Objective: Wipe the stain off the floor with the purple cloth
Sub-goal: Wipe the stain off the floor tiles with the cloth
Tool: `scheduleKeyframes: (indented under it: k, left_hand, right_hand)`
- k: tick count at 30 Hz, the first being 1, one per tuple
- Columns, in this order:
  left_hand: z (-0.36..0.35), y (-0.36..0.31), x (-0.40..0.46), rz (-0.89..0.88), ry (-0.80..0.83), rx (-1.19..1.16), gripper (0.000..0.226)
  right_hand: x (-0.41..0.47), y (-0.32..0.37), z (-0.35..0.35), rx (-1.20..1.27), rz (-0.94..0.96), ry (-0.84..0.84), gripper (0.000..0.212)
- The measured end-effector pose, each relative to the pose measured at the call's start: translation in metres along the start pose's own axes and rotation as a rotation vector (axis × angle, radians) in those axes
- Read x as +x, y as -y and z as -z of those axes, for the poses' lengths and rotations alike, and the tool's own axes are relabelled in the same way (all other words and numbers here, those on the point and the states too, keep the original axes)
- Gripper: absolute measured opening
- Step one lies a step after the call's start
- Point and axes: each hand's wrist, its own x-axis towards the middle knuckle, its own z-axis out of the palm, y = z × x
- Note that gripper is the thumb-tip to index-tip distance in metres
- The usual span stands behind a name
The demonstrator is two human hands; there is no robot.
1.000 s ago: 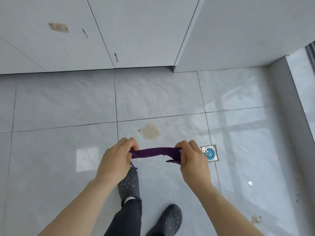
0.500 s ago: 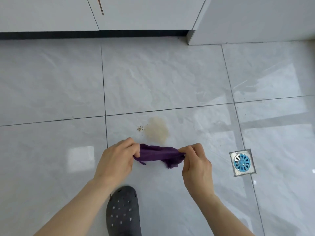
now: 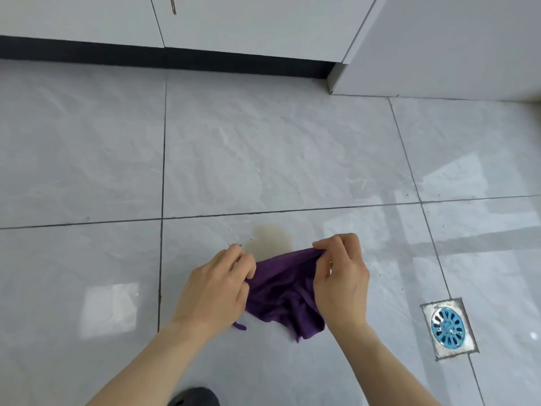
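A purple cloth (image 3: 285, 294) hangs spread between my two hands, low over the grey tiled floor. My left hand (image 3: 218, 284) pinches its left top corner and my right hand (image 3: 341, 276) pinches its right top corner. The cloth's lower part droops in folds and looks close to the tiles. A pale brown stain (image 3: 270, 237) lies on the floor just beyond the cloth's top edge, partly hidden by the cloth and my fingers. A few dark specks sit at the stain's left side.
A square metal floor drain with a blue grate (image 3: 448, 328) sits in the floor to the right. White cabinets with a dark toe kick (image 3: 164, 58) run along the back. The toe of my dark shoe (image 3: 193, 398) shows at the bottom edge.
The view has come much closer to the floor. The cloth, stretched as a thin roll before, now hangs spread open between my hands, right by the stain.
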Motion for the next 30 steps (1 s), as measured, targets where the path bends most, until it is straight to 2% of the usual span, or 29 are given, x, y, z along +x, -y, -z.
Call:
scheduleKeyframes:
  k: [5,8,10,12,16,19,22,25,30]
  left_hand:
    - [-0.028,-0.007,-0.021,-0.263,0.23,0.064,0.039]
    - [-0.037,-0.007,-0.029,-0.311,0.312,0.074,0.035]
    - [-0.035,-0.005,-0.032,-0.29,0.334,0.03,0.025]
    - [-0.027,-0.003,-0.033,-0.239,0.305,-0.05,0.018]
    - [-0.009,0.02,-0.018,-0.008,-0.064,-0.054,0.014]
    - [-0.004,0.05,-0.001,0.202,-0.156,0.116,0.045]
    - [-0.013,0.076,0.013,0.292,-0.066,0.212,0.068]
    - [-0.025,0.087,0.016,0.35,-0.015,0.257,0.072]
    - [-0.037,0.091,0.019,0.378,-0.005,0.279,0.07]
  right_hand:
    - [-0.034,0.001,-0.019,-0.048,0.059,0.104,0.021]
    - [-0.052,-0.005,-0.023,-0.096,0.081,0.153,0.015]
    - [-0.062,-0.008,-0.027,-0.125,0.083,0.18,0.018]
    - [-0.07,-0.008,-0.035,-0.165,0.068,0.213,0.036]
    - [-0.077,0.008,-0.06,-0.266,-0.043,0.287,0.089]
    - [-0.078,0.029,-0.077,-0.304,-0.161,0.301,0.117]
    - [-0.073,0.041,-0.093,-0.315,-0.267,0.297,0.13]
    - [-0.075,0.035,-0.099,-0.324,-0.186,0.257,0.123]
    - [-0.052,-0.004,-0.103,-0.194,-0.026,0.158,0.081]
